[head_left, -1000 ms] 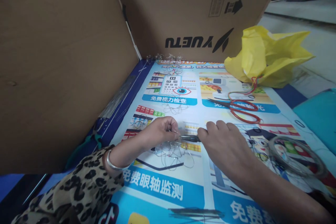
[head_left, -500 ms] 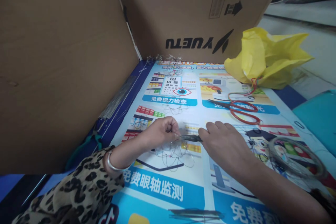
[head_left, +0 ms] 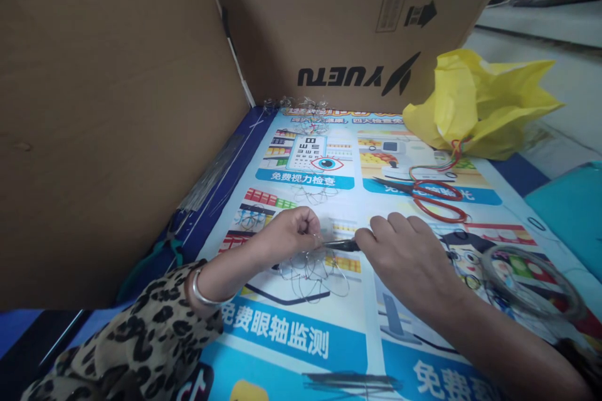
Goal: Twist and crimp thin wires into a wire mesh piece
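Between finger and thumb, my left hand (head_left: 294,230) pinches a thin wire piece bent into flower-like loops (head_left: 310,272), which hangs below the fingers over the printed sheet. My right hand (head_left: 399,254) is closed around a pair of pliers (head_left: 342,245); its handles are hidden in the palm. The dark jaws point left and meet the wire right at my left fingertips. Whether the jaws are clamped on the wire I cannot tell. Red-handled scissors (head_left: 439,197) lie beyond my right hand. A coil of wire (head_left: 533,282) rests to the right of my right forearm.
Cardboard walls (head_left: 357,19) stand at the back and left. A yellow bag (head_left: 475,103) sits at back right, a teal object (head_left: 574,213) at the right edge. Green-handled pliers (head_left: 155,257) and straight wires (head_left: 214,169) lie left, more wires (head_left: 352,382) in front, wire shapes (head_left: 301,106) behind.
The pliers in my right hand have turned slightly, their jaws still at the wire by my left fingertips. My left hand has hardly moved.
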`<state>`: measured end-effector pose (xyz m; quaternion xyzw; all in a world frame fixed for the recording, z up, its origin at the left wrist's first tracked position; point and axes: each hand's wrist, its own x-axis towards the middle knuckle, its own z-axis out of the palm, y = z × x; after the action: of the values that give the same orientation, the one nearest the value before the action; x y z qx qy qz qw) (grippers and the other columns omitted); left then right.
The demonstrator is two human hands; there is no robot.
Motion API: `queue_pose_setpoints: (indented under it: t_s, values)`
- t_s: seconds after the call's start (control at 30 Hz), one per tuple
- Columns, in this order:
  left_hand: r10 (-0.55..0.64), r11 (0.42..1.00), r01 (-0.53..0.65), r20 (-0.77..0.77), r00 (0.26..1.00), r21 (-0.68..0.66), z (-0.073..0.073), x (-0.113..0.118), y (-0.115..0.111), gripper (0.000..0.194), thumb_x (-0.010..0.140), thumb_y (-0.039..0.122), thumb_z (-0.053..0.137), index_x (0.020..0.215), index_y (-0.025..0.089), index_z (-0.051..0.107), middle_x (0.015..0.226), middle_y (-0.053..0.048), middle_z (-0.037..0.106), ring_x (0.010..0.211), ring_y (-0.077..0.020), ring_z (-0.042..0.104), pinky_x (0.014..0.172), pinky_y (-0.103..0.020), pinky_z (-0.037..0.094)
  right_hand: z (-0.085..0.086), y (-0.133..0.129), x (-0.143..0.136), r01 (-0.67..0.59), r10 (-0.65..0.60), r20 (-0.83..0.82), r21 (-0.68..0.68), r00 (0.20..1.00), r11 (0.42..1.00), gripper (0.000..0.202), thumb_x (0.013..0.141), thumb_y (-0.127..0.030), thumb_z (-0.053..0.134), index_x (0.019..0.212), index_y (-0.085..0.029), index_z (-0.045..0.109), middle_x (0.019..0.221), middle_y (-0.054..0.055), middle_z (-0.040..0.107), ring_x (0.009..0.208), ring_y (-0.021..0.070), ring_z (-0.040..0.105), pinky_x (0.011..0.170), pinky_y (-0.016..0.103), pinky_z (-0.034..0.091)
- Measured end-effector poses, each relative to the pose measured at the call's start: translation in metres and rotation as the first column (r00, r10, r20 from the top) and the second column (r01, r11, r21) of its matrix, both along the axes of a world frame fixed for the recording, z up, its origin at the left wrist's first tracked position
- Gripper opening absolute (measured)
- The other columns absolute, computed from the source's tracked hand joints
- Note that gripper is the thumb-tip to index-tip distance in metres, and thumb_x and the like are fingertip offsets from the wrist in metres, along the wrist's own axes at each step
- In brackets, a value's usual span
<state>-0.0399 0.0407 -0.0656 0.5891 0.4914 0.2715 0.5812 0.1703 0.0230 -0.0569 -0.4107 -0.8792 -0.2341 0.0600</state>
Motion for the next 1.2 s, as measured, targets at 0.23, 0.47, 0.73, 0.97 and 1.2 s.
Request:
queue_pose_setpoints:
  t_s: [0.23,0.47,0.73,0.97,1.2]
  values:
    - [0.020,1.000,-0.020,0.000,1.000,-0.014,0.002,0.001,0.000,0.016,0.066,0.019,0.063,0.071,0.016,0.048,0.056,0.005,0.052,0.046,-0.0056,0.044,0.045,-0.017,0.032,0.000,0.000,-0.003,0.007,-0.007,0.000,0.001,1.000,1.000,0.012,0.074,-0.009,0.053,0.071,-0.020,0.057,0.065,0.004,0.053,0.064,0.0190,0.040,0.058,0.032,0.014]
    - [0.066,0.997,-0.066,0.004,0.998,-0.050,0.002,0.003,-0.001,0.014,0.065,0.017,0.061,0.070,0.016,0.048,0.055,0.004,0.053,0.046,-0.0064,0.046,0.045,-0.018,0.034,-0.002,-0.003,-0.010,0.096,-0.095,0.017,-0.044,0.995,0.994,0.011,0.073,-0.010,0.055,0.074,-0.021,0.057,0.067,0.005,0.054,0.065,0.0211,0.044,0.057,0.032,0.013]
    - [0.091,0.996,-0.092,-0.027,0.995,-0.001,0.003,0.003,-0.001,0.012,0.065,0.011,0.059,0.069,0.015,0.048,0.063,0.002,0.056,0.053,-0.0060,0.048,0.049,-0.018,0.035,-0.009,-0.003,-0.010,0.140,-0.137,0.039,-0.119,0.990,0.983,0.011,0.073,-0.010,0.054,0.077,-0.021,0.056,0.067,0.004,0.055,0.062,0.0207,0.048,0.055,0.031,0.012]
    - [0.072,0.997,-0.073,0.020,0.997,0.014,0.004,0.003,-0.002,0.013,0.065,0.010,0.059,0.070,0.015,0.048,0.066,0.001,0.057,0.058,-0.0077,0.051,0.055,-0.021,0.038,-0.022,0.003,-0.004,0.115,-0.122,-0.023,-0.190,0.992,0.975,0.010,0.075,-0.012,0.052,0.071,-0.021,0.056,0.063,0.002,0.056,0.059,0.0173,0.047,0.053,0.029,0.012]
    - [0.078,0.997,-0.078,0.053,0.996,0.016,0.009,0.003,-0.004,0.012,0.066,0.012,0.060,0.071,0.015,0.050,0.069,0.001,0.058,0.062,-0.0084,0.052,0.059,-0.022,0.038,-0.019,0.007,0.000,0.106,-0.124,-0.068,-0.226,0.990,0.968,0.011,0.076,-0.014,0.050,0.071,-0.020,0.058,0.066,0.002,0.057,0.061,0.0151,0.046,0.055,0.029,0.016]
